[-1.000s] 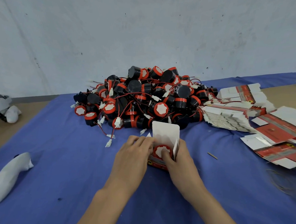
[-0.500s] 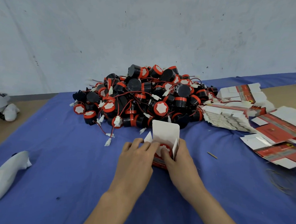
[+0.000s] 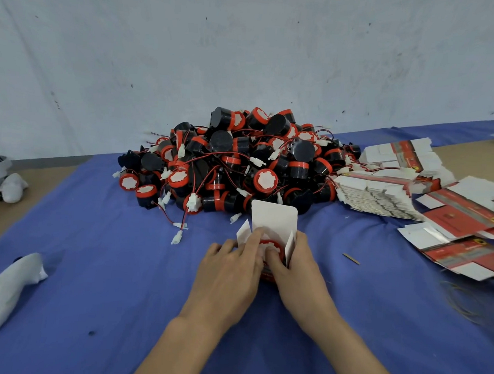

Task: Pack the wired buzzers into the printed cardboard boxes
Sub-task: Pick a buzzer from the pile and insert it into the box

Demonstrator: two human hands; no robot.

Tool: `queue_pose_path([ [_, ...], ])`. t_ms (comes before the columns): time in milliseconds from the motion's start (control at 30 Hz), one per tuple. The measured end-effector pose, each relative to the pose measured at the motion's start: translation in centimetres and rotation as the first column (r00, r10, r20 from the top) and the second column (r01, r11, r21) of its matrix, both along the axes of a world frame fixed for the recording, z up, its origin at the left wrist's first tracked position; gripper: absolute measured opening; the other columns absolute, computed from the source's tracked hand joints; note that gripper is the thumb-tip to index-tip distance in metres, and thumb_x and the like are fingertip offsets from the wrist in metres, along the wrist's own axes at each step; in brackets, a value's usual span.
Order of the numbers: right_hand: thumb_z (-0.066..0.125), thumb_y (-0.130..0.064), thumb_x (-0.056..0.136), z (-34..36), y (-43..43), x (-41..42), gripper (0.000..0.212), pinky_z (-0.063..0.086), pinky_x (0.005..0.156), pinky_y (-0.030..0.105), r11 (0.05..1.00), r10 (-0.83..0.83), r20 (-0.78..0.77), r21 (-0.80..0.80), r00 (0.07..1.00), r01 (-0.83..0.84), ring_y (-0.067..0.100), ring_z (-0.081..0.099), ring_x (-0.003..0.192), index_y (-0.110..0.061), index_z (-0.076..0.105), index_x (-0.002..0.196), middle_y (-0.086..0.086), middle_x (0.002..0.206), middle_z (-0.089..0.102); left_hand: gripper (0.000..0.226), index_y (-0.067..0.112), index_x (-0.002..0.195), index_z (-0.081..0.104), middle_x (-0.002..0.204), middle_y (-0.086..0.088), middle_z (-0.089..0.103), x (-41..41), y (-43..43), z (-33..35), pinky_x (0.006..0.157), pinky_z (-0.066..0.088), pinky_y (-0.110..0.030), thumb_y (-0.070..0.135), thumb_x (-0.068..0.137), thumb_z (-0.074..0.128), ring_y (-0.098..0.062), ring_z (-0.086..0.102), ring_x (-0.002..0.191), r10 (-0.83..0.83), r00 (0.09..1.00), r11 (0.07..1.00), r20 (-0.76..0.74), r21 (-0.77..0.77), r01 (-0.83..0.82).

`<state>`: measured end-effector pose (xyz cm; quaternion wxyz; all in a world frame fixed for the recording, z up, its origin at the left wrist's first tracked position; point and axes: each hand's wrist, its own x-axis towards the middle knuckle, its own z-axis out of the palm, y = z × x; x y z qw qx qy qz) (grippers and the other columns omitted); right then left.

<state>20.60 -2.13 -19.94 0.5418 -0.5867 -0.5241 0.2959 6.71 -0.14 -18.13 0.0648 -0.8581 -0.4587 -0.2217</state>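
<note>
A small printed cardboard box (image 3: 274, 219) stands open on the blue cloth, its white top flap upright and two side flaps spread. A black-and-red buzzer (image 3: 271, 246) sits in its mouth, red face up. My left hand (image 3: 229, 274) grips the box's left side, with fingertips pressing on the buzzer. My right hand (image 3: 298, 271) holds the right side, thumb on the buzzer's face. Behind them lies a big heap of wired buzzers (image 3: 235, 163) with red-black leads and white plugs.
Stacks of flat unfolded boxes (image 3: 382, 194) and loose red-printed blanks (image 3: 467, 227) lie at the right. A white wrapped object (image 3: 8, 288) rests at the left front, another white bundle (image 3: 8, 185) at the far left. The blue cloth (image 3: 107, 265) covers a brown table.
My left fingers have slid further over the box mouth onto the buzzer, pushing it deeper. The box and my right hand stay in about the same place.
</note>
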Motion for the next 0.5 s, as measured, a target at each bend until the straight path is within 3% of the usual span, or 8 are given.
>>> queue_pose_path([
  [167, 0.054, -0.03, 0.102, -0.03, -0.15, -0.01, 0.015, 0.055, 0.085, 0.03, 1.0, 0.013, -0.008, 0.009, 1.0, -0.013, 0.006, 0.062, 0.102, -0.032, 0.048, 0.116, -0.008, 0.115, 0.062, 0.046, 0.043, 0.145, 0.025, 0.143, 0.021, 0.049, -0.91, 0.8, 0.14, 0.099, 0.036, -0.031, 0.048, 0.102, 0.009, -0.008, 0.05, 0.112, -0.094, 0.995, 0.978, 0.022, -0.182, 0.097],
  [300, 0.054, -0.03, 0.101, -0.12, 0.03, 0.02, 0.011, 0.051, 0.071, 0.017, 1.0, -0.008, 0.0, -0.001, 1.0, 0.008, 0.001, 0.062, 0.091, -0.035, 0.047, 0.107, -0.009, 0.108, 0.063, 0.053, 0.035, 0.149, 0.026, 0.15, 0.019, 0.039, -0.99, 0.64, -0.49, 0.102, 0.033, -0.029, 0.046, 0.102, 0.006, -0.009, 0.042, 0.116, -0.062, 0.997, 0.986, -0.042, -0.158, 0.054],
  [500, 0.058, -0.03, 0.099, 0.0, 0.16, 0.32, 0.014, 0.044, 0.058, 0.009, 0.999, -0.038, 0.025, -0.017, 0.999, 0.039, -0.008, 0.058, 0.078, -0.032, 0.044, 0.099, -0.009, 0.096, 0.064, 0.059, 0.032, 0.152, 0.026, 0.145, 0.015, 0.04, -1.09, 0.56, -0.71, 0.104, 0.035, -0.029, 0.047, 0.1, 0.002, -0.01, 0.038, 0.119, -0.05, 0.993, 0.992, -0.111, -0.119, 0.037],
])
